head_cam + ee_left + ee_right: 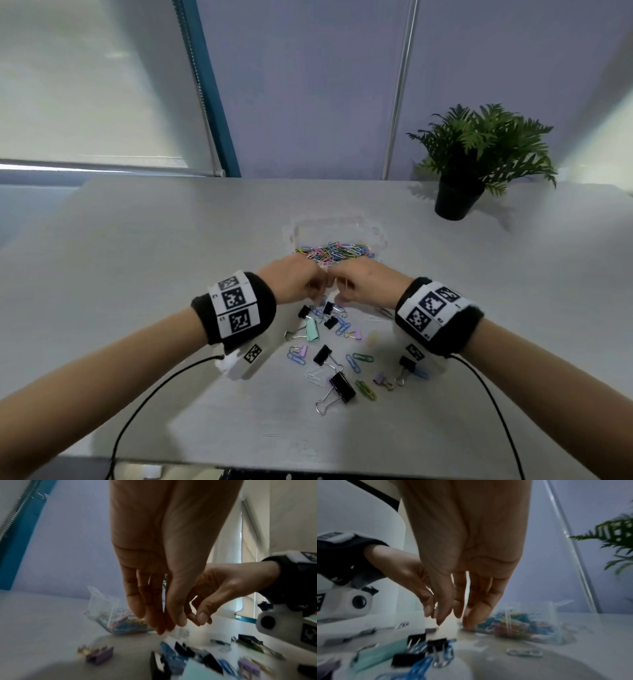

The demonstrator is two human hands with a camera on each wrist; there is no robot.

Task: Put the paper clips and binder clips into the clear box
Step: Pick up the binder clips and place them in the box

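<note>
The clear box (342, 222) stands mid-table, its floor covered with coloured paper clips (334, 251). Just in front of it my left hand (322, 291) and right hand (337, 291) meet, fingers pointing down. In the right wrist view a small silver glint like a paper clip (435, 607) shows at the left hand's bunched fingertips (429, 613). The right hand (199, 619) has thumb and forefinger tips pressed together; whether anything is between them is hidden. Below the hands lie loose clips: a mint binder clip (312, 329), black binder clips (342, 387) and a green paper clip (363, 358).
A potted fern (457, 202) stands at the table's back right. A window blind and a blue frame rise behind the table's far edge. Black cables trail from both wristbands over the near edge. The loose clips are spread between my wrists.
</note>
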